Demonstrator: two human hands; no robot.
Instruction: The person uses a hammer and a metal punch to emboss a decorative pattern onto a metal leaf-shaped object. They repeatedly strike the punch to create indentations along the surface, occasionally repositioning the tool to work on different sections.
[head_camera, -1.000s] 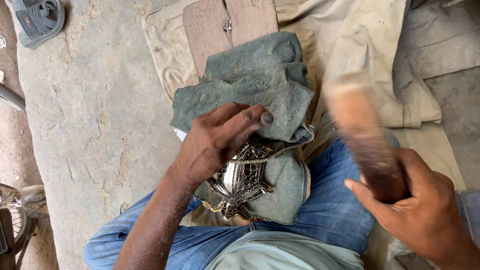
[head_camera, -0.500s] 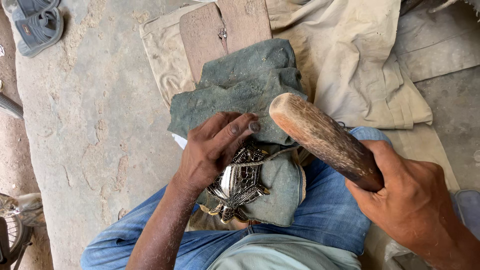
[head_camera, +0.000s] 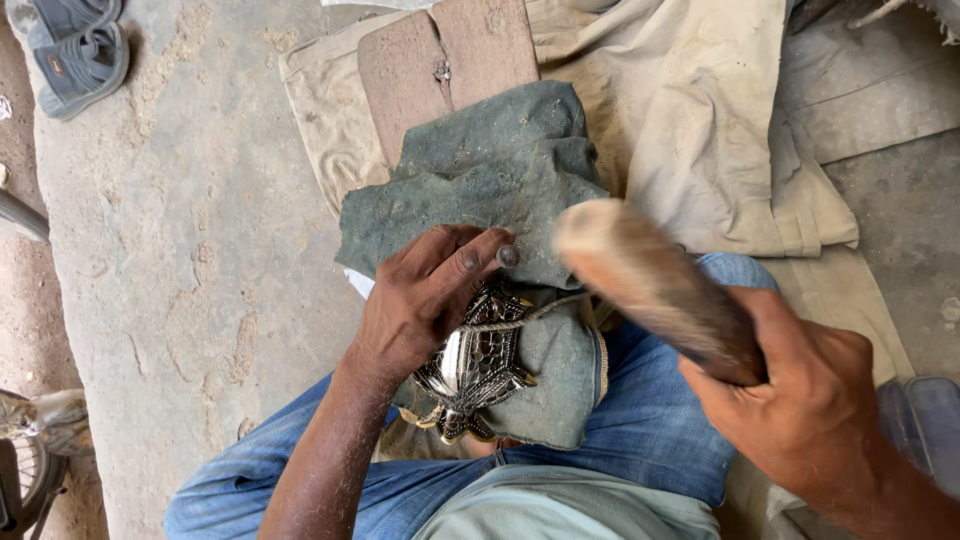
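My left hand (head_camera: 425, 295) presses down on an ornate silver and brass metal ornament (head_camera: 475, 365) that lies on a grey-green cloth (head_camera: 480, 185) over my lap. The fingers spread over the top of the piece and the cloth. My right hand (head_camera: 805, 400) grips the handle of a thick wooden mallet (head_camera: 650, 285), whose rounded head is blurred and raised just right of my left fingers. A thin cord runs across the ornament toward the mallet.
A wooden board (head_camera: 445, 70) lies under the cloth on a beige sheet (head_camera: 700, 130). Sandals (head_camera: 75, 50) sit at the top left on the stone floor (head_camera: 180, 250). My jeans-clad legs (head_camera: 640, 440) fill the lower frame. A wheel (head_camera: 25, 470) shows at the bottom left.
The mallet has been swinging: raised upright a second ago, brought down toward the cloth, now lifted slightly and blurred. My left hand stays on the ornament.
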